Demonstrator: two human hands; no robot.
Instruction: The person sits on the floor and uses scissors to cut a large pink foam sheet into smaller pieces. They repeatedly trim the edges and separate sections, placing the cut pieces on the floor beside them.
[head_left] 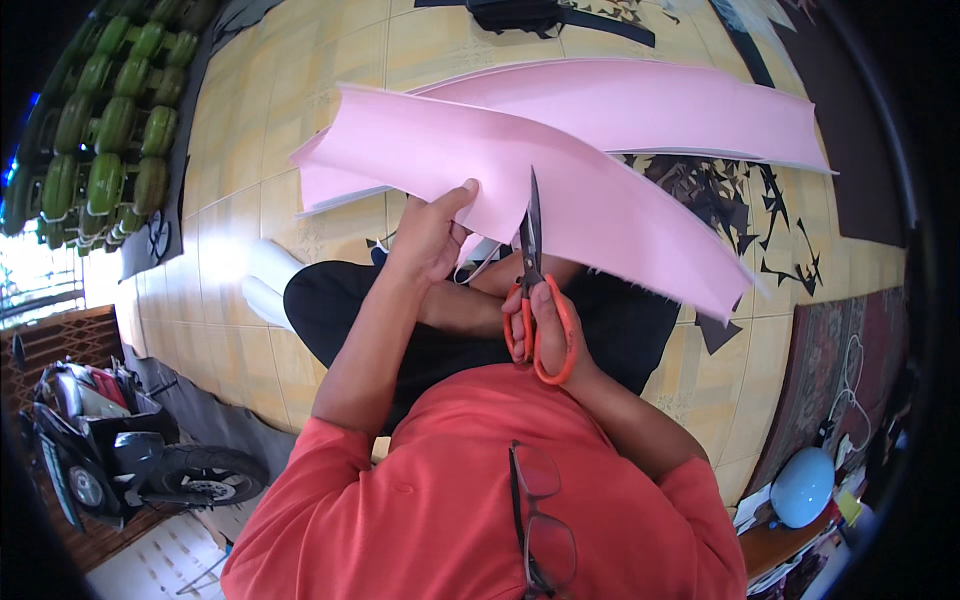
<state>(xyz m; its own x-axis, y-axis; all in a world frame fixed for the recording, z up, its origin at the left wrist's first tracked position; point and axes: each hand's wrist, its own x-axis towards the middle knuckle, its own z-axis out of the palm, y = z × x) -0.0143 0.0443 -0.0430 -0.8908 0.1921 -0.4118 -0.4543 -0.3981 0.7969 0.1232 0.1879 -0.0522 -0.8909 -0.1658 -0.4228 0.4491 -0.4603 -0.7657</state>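
A long pink sheet (590,190) stretches in front of me, its near edge lifted above my crossed legs. My left hand (432,235) is closed on that edge, with the thumb on top and the fingers underneath. Scissors (531,228) with dark blades and orange handles are held in my right hand (545,322), whose fingers are through the loops. The blades point away from me at a slit in the sheet's near edge, and one blade shows over the pink surface. Behind lies another long pink piece (660,105), partly covered by the first.
Many dark scraps (715,200) are scattered on the tiled floor (240,215) to the right. A black bag (515,15) lies at the far side. Green canisters (105,130) are stacked at the left, above a parked motorbike (130,450). A blue rounded object (803,487) sits at the lower right.
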